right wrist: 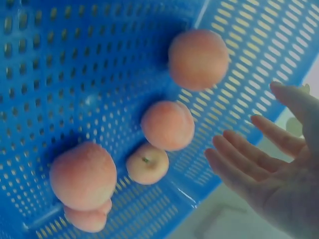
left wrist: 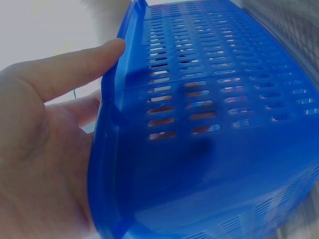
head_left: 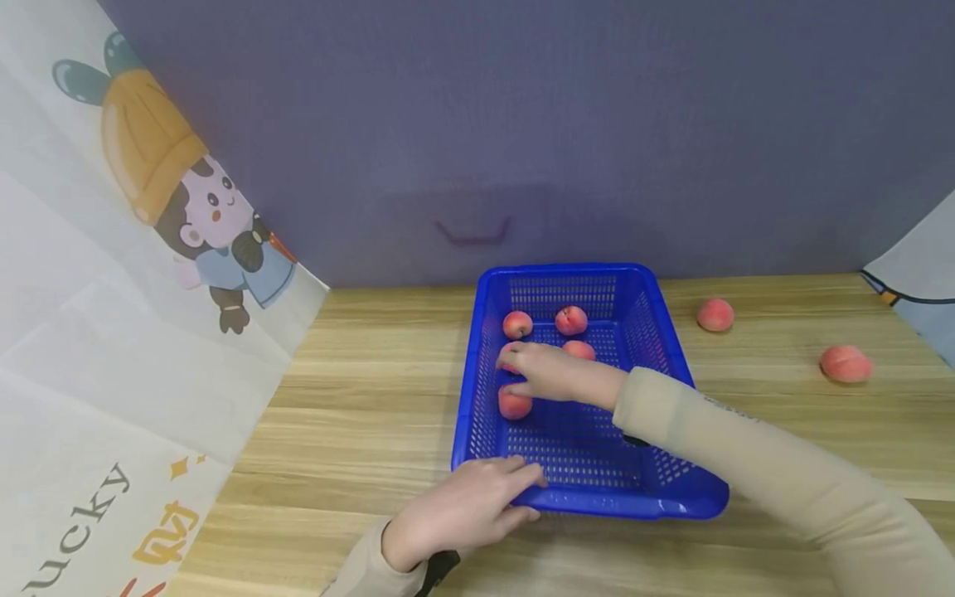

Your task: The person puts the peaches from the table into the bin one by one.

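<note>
My left hand hooks over the blue basket at its near rim, thumb outside; my right hand reaches in, fingers loosely extended, holding nothing, over peaches by the left wall, contact hard to judge. Arranging, I'd say; next wants gentle fingertips. Room lies nearside, two loose peaches beyond the right rim

Basket: smooth, glossy plastic. Peaches: matt, velvety-looking. Worktop: smooth, wood-grained. My right sleeve: matt cloth. Panel along the worktop's far edge: matt.
</note>
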The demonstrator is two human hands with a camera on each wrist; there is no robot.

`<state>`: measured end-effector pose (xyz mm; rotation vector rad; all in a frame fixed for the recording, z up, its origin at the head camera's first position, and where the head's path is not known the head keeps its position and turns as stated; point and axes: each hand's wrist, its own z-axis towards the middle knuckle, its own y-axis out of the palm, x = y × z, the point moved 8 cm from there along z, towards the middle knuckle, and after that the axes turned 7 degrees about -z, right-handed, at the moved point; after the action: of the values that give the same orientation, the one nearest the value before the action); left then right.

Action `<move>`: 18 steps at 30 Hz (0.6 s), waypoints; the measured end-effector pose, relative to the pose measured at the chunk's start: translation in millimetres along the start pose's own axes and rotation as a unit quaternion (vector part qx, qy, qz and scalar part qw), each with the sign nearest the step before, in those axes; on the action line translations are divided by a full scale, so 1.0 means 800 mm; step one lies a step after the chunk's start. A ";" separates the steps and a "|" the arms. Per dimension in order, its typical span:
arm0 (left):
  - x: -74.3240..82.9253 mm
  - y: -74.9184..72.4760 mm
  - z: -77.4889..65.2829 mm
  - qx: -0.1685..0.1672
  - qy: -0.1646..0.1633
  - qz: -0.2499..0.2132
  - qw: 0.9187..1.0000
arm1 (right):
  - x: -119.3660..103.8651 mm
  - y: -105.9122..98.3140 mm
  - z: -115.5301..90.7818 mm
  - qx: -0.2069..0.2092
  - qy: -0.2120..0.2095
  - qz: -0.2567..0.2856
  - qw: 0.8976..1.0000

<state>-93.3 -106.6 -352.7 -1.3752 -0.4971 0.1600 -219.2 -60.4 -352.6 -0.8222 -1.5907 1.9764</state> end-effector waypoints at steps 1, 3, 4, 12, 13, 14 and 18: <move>0.000 0.000 0.000 0.000 0.000 0.000 1.000 | 0.001 -0.004 0.000 0.004 0.000 -0.004 1.000; 0.000 0.000 0.000 0.000 0.000 -0.001 1.000 | 0.003 -0.011 -0.001 0.008 0.002 -0.010 1.000; 0.000 0.000 0.000 -0.001 -0.001 -0.001 1.000 | 0.003 -0.014 -0.002 0.011 0.002 -0.011 1.000; 0.000 -0.001 0.000 -0.001 -0.002 -0.002 1.000 | 0.012 -0.041 -0.007 0.034 -0.001 -0.006 0.999; 0.000 -0.001 0.000 -0.001 -0.002 -0.002 1.000 | 0.013 -0.043 -0.008 0.033 0.002 -0.007 0.999; 0.000 -0.001 0.000 -0.001 -0.001 -0.001 1.000 | 0.015 -0.045 -0.009 0.032 0.004 -0.009 0.999; -0.001 0.000 0.000 0.000 -0.001 0.001 1.000 | 0.023 -0.053 -0.014 0.035 0.016 -0.024 0.999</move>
<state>-93.7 -106.9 -353.1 -1.3761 -0.4964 0.1632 -224.8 -30.5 -315.7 -0.7765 -1.5020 1.9637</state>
